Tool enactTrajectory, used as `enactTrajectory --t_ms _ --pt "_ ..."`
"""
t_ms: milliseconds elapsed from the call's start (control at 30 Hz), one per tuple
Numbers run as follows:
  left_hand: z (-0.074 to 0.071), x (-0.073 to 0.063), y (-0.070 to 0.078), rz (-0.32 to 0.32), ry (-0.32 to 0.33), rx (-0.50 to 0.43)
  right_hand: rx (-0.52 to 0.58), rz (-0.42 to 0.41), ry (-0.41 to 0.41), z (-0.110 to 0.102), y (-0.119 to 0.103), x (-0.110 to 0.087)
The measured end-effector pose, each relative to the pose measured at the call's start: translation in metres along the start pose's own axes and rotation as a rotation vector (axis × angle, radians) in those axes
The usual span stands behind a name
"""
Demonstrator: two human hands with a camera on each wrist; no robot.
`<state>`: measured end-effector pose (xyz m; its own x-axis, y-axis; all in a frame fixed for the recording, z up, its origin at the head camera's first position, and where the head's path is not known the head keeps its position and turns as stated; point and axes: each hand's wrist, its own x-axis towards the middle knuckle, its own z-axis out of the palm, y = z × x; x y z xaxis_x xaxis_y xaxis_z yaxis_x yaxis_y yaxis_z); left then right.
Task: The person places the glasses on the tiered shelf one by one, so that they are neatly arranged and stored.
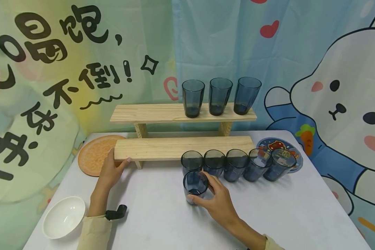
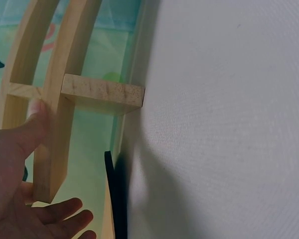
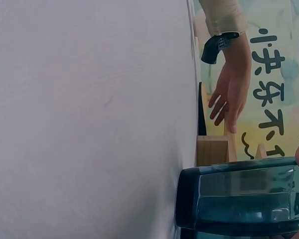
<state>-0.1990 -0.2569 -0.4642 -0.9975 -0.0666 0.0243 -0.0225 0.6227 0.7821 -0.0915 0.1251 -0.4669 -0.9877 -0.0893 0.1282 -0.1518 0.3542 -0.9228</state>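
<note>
My left hand grips the left end of the lower board of a two-tier wooden shelf. In the left wrist view the thumb lies against the board and the other fingers spread past its end. My right hand holds a blue-tinted drinking glass upright, fingers and thumb around its side. Right behind it, several matching glasses stand in a row along the shelf's front right. Three more glasses stand on the upper board, toward its right end.
A white bowl sits at the table's left edge. An orange round mat lies behind my left hand. A blue patterned round mat lies at the right, partly behind the glasses. A printed curtain hangs behind the white table.
</note>
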Motion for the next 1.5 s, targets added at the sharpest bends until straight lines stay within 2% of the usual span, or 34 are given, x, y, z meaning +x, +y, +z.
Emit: enactTrajectory --t_ms 200,367,600,767,967,1067,1367,1500 --pt "0.000 0.000 0.001 -0.008 -0.010 -0.002 0.012 -0.011 -0.019 -0.005 -0.003 0.002" --pt "0.001 0.000 0.000 0.003 -0.002 -0.012 0.039 0.000 -0.077 -0.014 -0.016 0.006" --pt "0.000 0.001 -0.002 -0.010 -0.005 -0.002 0.071 -0.056 -0.157 -0.028 -0.056 0.017" --pt "0.000 0.000 0.000 -0.011 -0.009 -0.005 0.102 -0.116 -0.173 -0.041 -0.090 0.031" --pt "-0.001 -0.001 0.002 -0.024 -0.023 0.003 0.082 -0.249 -0.167 -0.050 -0.125 0.059" --pt "-0.001 -0.001 0.002 -0.026 -0.023 0.002 0.073 -0.282 -0.155 -0.050 -0.139 0.079" --pt "0.000 -0.001 0.003 -0.006 -0.012 -0.016 0.050 -0.310 -0.066 -0.039 -0.164 0.144" --pt "-0.001 -0.001 0.003 -0.008 -0.012 -0.013 0.030 -0.288 -0.023 -0.029 -0.171 0.167"
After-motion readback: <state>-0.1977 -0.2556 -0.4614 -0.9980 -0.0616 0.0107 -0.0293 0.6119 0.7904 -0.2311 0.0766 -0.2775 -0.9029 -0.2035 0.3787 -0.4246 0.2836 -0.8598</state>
